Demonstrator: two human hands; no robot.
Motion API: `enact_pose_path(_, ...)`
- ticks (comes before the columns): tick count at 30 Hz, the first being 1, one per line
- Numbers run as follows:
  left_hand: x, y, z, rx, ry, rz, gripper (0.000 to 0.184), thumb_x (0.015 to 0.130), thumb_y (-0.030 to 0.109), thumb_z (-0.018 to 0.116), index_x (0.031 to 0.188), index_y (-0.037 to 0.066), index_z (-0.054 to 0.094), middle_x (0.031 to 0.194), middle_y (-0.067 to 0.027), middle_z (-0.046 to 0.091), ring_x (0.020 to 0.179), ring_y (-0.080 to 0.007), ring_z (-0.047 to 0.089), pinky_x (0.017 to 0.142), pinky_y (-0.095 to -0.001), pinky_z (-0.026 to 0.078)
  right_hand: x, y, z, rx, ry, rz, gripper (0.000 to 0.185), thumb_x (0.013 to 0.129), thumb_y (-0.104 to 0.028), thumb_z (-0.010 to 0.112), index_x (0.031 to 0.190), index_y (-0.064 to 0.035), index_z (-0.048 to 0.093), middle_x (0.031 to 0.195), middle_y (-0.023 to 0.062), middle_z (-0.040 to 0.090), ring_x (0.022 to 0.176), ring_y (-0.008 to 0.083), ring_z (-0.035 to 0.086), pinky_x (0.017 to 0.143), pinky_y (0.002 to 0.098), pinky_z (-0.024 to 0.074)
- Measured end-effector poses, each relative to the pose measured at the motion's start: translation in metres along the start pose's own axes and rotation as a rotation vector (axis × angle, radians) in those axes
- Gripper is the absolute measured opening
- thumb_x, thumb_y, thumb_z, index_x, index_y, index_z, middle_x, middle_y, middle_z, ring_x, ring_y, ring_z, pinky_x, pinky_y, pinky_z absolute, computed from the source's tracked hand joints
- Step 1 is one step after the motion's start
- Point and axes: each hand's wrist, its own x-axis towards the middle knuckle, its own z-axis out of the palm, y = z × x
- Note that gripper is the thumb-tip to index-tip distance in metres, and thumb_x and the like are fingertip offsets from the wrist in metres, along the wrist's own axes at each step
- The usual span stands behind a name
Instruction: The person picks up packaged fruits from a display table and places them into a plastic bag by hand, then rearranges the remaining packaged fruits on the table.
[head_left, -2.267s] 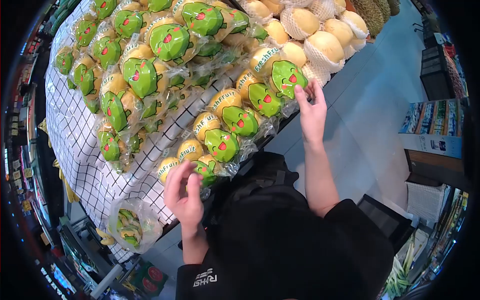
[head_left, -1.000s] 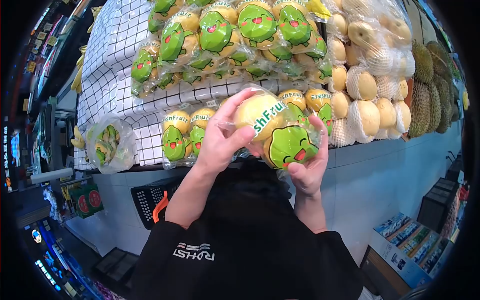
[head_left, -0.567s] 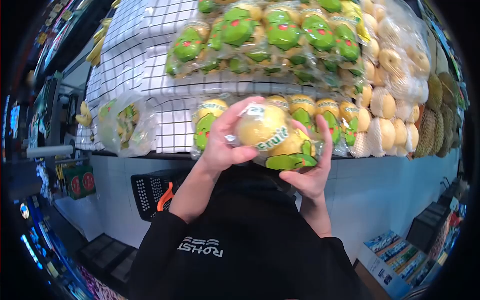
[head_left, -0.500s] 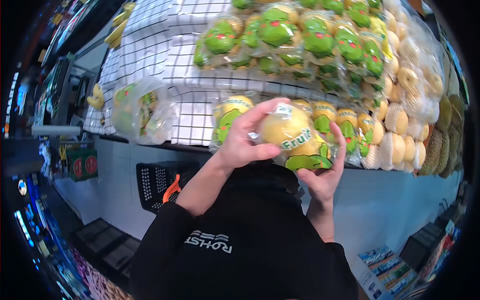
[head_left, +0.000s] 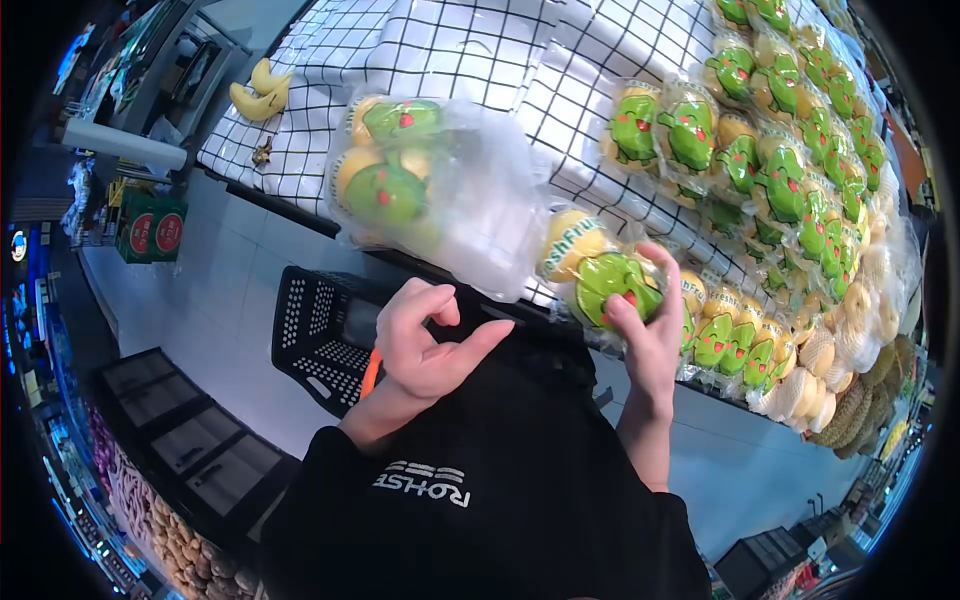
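Note:
My right hand (head_left: 648,335) holds a clear-wrapped pack of yellow fruit (head_left: 572,235), its green cartoon-face print by my thumb and fingers. My left hand (head_left: 425,345) is empty, with the thumb stretched out and the other fingers curled, apart from the pack. Just beyond it, at the table edge, a translucent plastic bag (head_left: 485,205) lies with similar fruit packs (head_left: 385,190) inside; its mouth end points toward the held pack, and part of it is blurred.
A checked white cloth (head_left: 450,50) covers the display table. Many matching packs (head_left: 785,180) are stacked to the right, with net-wrapped fruit (head_left: 805,395) past them. Bananas (head_left: 262,95) lie at the left corner. A black basket (head_left: 320,335) with an orange handle stands below the table edge.
My left hand has let go of the fruit pack and drawn back to the left; my right hand keeps it. The view has turned left, bringing the plastic bag nearer the middle.

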Motion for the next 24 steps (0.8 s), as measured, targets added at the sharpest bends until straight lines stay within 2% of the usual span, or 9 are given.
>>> enact_pose_path(4, 0.008, -0.024, -0.014, 0.312, -0.416, -0.185, 0.044, 0.063, 0.039, 0.089, 0.073, 0.008, 0.06, 0.053, 0.0014, 0.045, 0.047, -0.0179, 0.05, 0.048, -0.031, 0.04, 0.028, 0.015, 0.057, -0.064, -0.095, 0.009, 0.054, 0.083, -0.009, 0.076, 0.125, -0.003, 0.043, 0.101, 0.0078, 0.063, 0.089, 0.0113, 0.061, 0.076, 0.0253, 0.0518)
enact_pose_path(6, 0.004, -0.038, -0.017, 0.408, -0.527, -0.278, 0.038, 0.068, 0.037, 0.085, 0.071, 0.008, 0.06, 0.05, -0.0004, 0.049, 0.046, -0.0197, 0.055, 0.05, -0.0302, 0.043, 0.037, 0.018, 0.08, -0.186, -0.052, -0.011, 0.054, 0.083, -0.015, 0.078, 0.123, -0.0028, 0.044, 0.101, 0.0092, 0.065, 0.089, 0.0114, 0.061, 0.077, 0.0265, 0.0513)
enact_pose_path(9, 0.015, -0.049, -0.021, 0.449, -0.589, -0.289, 0.03, 0.073, 0.031, 0.081, 0.069, 0.008, 0.062, 0.05, -0.0032, 0.053, 0.047, -0.0229, 0.059, 0.051, -0.0331, 0.046, 0.047, 0.033, 0.1, -0.251, -0.004, -0.208, 0.052, 0.082, -0.019, 0.08, 0.119, -0.0016, 0.048, 0.101, 0.0099, 0.066, 0.089, 0.0127, 0.061, 0.078, 0.0288, 0.0511)
enact_pose_path(12, 0.008, -0.069, -0.018, 0.324, -0.536, -0.137, 0.029, 0.077, 0.029, 0.078, 0.066, 0.007, 0.062, 0.053, -0.006, 0.058, 0.048, -0.0258, 0.06, 0.051, -0.0371, 0.048, 0.052, 0.032, 0.111, -0.274, 0.057, -0.181, 0.049, 0.081, -0.019, 0.08, 0.115, -0.0006, 0.05, 0.101, 0.0105, 0.067, 0.089, 0.0143, 0.061, 0.08, 0.0311, 0.0509)
enact_pose_path(16, 0.009, -0.064, -0.015, 0.254, -0.753, -0.241, 0.03, 0.072, 0.03, 0.08, 0.069, 0.005, 0.065, 0.058, -0.01, 0.062, 0.053, -0.0307, 0.062, 0.053, -0.0402, 0.05, 0.057, 0.036, 0.118, -0.202, 0.09, -0.082, 0.049, 0.081, -0.021, 0.08, 0.114, -0.0001, 0.051, 0.102, 0.0119, 0.067, 0.091, 0.0157, 0.062, 0.081, 0.0323, 0.0509)
enact_pose_path(18, 0.002, -0.078, -0.013, 0.205, -0.764, -0.207, 0.028, 0.073, 0.03, 0.079, 0.075, 0.005, 0.069, 0.059, -0.0102, 0.062, 0.055, -0.0323, 0.064, 0.055, -0.0414, 0.051, 0.059, 0.041, 0.12, -0.413, 0.054, -0.175, 0.052, 0.081, -0.024, 0.08, 0.117, -0.0006, 0.051, 0.104, 0.0127, 0.067, 0.094, 0.0181, 0.063, 0.081, 0.0339, 0.0512)
enact_pose_path(20, 0.005, -0.088, -0.012, 0.062, -0.652, -0.223, 0.024, 0.077, 0.029, 0.075, 0.08, 0.005, 0.071, 0.061, -0.0108, 0.063, 0.06, -0.0338, 0.065, 0.057, -0.043, 0.052, 0.059, 0.038, 0.125, -0.407, 0.044, -0.104, 0.053, 0.082, -0.024, 0.078, 0.121, -0.0013, 0.051, 0.105, 0.0134, 0.067, 0.095, 0.02, 0.064, 0.082, 0.0354, 0.0515)
enact_pose_path(22, 0.002, -0.093, -0.014, 0.059, -0.659, -0.258, 0.019, 0.078, 0.023, 0.073, 0.084, 0.005, 0.071, 0.067, -0.0127, 0.065, 0.064, -0.0356, 0.065, 0.06, -0.0441, 0.052, 0.059, 0.035, 0.128, -0.244, 0.013, -0.045, 0.049, 0.082, -0.016, 0.077, 0.122, 0.0021, 0.054, 0.104, 0.0076, 0.063, 0.087, 0.0113, 0.058, 0.075, 0.0282, 0.0492)
enact_pose_path(24, 0.001, -0.098, -0.016, -0.069, -0.647, -0.142, 0.014, 0.08, 0.018, 0.07, 0.083, 0.004, 0.07, 0.07, -0.0138, 0.066, 0.064, -0.0354, 0.064, 0.062, -0.044, 0.051, 0.066, 0.034, 0.124, -0.225, -0.009, -0.054, 0.05, 0.083, -0.016, 0.077, 0.123, 0.0018, 0.054, 0.103, 0.0071, 0.064, 0.088, 0.0109, 0.058, 0.074, 0.029, 0.0492)
